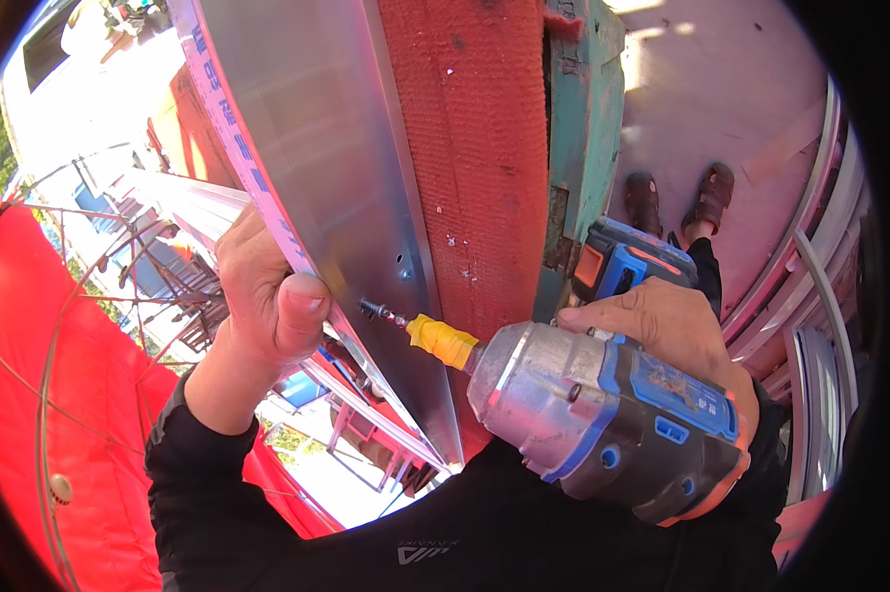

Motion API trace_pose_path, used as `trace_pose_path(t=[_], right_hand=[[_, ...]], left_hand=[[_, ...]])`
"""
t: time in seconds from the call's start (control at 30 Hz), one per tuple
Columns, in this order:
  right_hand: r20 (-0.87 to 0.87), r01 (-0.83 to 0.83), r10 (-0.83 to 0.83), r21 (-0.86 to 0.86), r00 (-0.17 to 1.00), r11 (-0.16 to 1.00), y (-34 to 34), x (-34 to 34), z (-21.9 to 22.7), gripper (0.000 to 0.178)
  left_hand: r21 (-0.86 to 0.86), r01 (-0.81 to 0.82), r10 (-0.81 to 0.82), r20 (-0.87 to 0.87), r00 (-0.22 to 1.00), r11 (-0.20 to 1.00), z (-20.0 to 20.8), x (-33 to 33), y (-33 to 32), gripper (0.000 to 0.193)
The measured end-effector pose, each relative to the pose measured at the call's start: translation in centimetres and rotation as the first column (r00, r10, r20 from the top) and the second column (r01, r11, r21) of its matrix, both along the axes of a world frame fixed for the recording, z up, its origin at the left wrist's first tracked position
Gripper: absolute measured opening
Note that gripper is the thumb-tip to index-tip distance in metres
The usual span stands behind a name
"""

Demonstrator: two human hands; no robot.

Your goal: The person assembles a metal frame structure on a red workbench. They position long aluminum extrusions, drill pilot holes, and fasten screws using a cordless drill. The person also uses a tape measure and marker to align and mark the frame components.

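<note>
My right hand (pixel 676 331) is wrapped round a cordless impact driver (pixel 603 414) with a grey nose, black and blue body and a blue battery. Yellow tape (pixel 443 340) covers its bit holder. A small dark screw (pixel 373 309) sits at the bit's end, close to the inner face of a long silvery metal channel (pixel 317 109); whether it touches the metal I cannot tell. My left hand (pixel 267 286) grips the channel's left edge, thumb on the near side and fingers mostly hidden behind. Small holes (pixel 401 264) show in the channel near the screw.
Along the channel's right lies a red-covered beam (pixel 474 148), with a worn green metal piece (pixel 588 118) beyond. Curved metal profiles (pixel 819 335) stand at the right. Red fabric (pixel 60 395) and thin rods fill the left. Two shoes (pixel 711 197) show on the floor.
</note>
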State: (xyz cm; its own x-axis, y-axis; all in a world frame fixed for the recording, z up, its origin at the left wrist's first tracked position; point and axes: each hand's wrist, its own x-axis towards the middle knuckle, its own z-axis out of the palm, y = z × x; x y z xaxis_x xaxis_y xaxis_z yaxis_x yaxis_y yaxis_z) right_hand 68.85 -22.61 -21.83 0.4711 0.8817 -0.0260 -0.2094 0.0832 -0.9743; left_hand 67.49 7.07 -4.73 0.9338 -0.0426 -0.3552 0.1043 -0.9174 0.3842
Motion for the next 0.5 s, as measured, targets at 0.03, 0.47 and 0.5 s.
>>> trace_pose_path(t=[0.03,0.47,0.5], right_hand=[[0.017,-0.087,0.087,-0.039,0.996,0.995,0.2,0.3,0.0,0.051],[0.207,0.070,-0.079,0.050,0.975,0.996,1.3,3.8,1.7,0.045],[0.216,0.074,-0.083,0.049,0.973,0.996,1.4,4.0,1.7,0.045]], left_hand=[[-0.014,0.013,-0.013,0.010,1.000,1.000,-0.1,0.1,0.0,0.073],[-0.102,-0.042,0.035,-0.067,0.997,0.994,-0.3,0.6,0.4,0.067],[-0.106,-0.039,0.032,-0.069,0.997,0.994,-0.4,0.6,0.4,0.067]])
